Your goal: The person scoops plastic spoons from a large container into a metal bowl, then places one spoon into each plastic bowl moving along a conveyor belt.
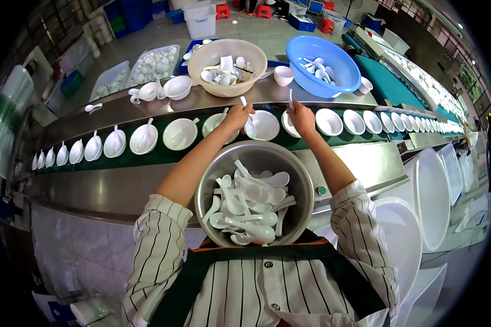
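My left hand (pixel 236 117) grips a white spoon (pixel 250 129), its bowl end down in a white bowl (pixel 267 125) on the green conveyor belt (pixel 208 152). In my right hand (pixel 302 118) is another white spoon (pixel 290 97), one end pointing up past my fingers. That hand is over a bowl (pixel 288 124) it partly hides; the spoon's lower end is hidden too. Before my body stands a steel basin (pixel 307 192) heaped with white spoons (pixel 251 196). Bowls to the left, such as one near my forearm (pixel 180 134), hold spoons. Bowls to the right (pixel 329 122) hold none that I can see.
Behind the belt, a steel ledge (pixel 118 105) carries a beige basin (pixel 196 61), a blue basin (pixel 347 61) with spoons, a small white cup (pixel 284 76) and loose bowls (pixel 177 87). A green button (pixel 321 190) sits right of the steel basin. White tubs (pixel 431 196) stand at right.
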Available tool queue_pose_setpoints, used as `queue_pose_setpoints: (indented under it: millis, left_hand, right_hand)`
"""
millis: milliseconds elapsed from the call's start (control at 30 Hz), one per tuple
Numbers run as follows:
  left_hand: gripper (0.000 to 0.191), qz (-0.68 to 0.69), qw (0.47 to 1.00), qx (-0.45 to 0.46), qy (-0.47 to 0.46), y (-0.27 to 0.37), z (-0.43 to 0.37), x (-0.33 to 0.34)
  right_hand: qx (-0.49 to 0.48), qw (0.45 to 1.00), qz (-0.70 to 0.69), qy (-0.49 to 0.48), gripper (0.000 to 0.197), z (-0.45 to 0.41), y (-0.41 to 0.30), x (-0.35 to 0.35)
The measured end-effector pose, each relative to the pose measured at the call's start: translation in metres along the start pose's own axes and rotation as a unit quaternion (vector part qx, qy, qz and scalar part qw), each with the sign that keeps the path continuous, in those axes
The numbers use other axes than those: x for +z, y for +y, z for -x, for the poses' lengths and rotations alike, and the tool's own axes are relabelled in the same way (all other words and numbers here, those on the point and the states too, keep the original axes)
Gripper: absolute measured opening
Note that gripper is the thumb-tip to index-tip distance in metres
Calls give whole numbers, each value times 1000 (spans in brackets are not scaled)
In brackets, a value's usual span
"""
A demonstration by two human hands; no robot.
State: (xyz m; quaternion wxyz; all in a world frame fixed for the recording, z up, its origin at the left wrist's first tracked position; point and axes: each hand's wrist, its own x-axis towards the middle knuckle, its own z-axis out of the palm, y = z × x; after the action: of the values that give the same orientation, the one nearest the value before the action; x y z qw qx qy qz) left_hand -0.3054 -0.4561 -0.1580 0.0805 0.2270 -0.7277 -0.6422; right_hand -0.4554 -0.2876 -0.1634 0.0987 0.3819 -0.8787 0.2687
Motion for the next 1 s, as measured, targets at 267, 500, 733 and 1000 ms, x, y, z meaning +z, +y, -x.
queue_pose_setpoints:
  millis: [267,500,733,1000]
  left_hand:
    - [55,-382,879,159,237,-22,-18,-24]
    - [18,-326,909,145,-216,81,98,-27]
    - [53,-499,771,236,-317,36,184,-17]
    - [24,-416,835,99,-346,45,176,-27]
  right_hand:
    - [-219,956,-183,-72,24,32,-80,-75]
    - [-336,812,86,-469,30,104,-111,-80]
    - [-289,878,-37,-381,24,83,-113,-109]
    - [-16,894,-362,-264,16,-4,-64,-64]
